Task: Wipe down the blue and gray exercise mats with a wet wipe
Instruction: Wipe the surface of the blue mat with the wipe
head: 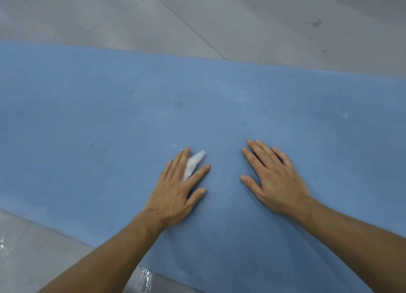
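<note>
Blue mat [109, 108]: splayed left hand [175, 191] presses wet wipe [194, 163] (right hand [276, 183] splayed, empty).

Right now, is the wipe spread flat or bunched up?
Bunched: the wipe shows as a narrow crumpled strip between the straight fingers of the left hand, on the blue mat.

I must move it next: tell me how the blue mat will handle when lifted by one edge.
The blue mat lies thin and flat on the floor, so it will probably droop, not stay stiff. Wide yet thin, it is likely light for its size. The left hand and right hand press it without visible dents, so it seems fairly firm.
</note>
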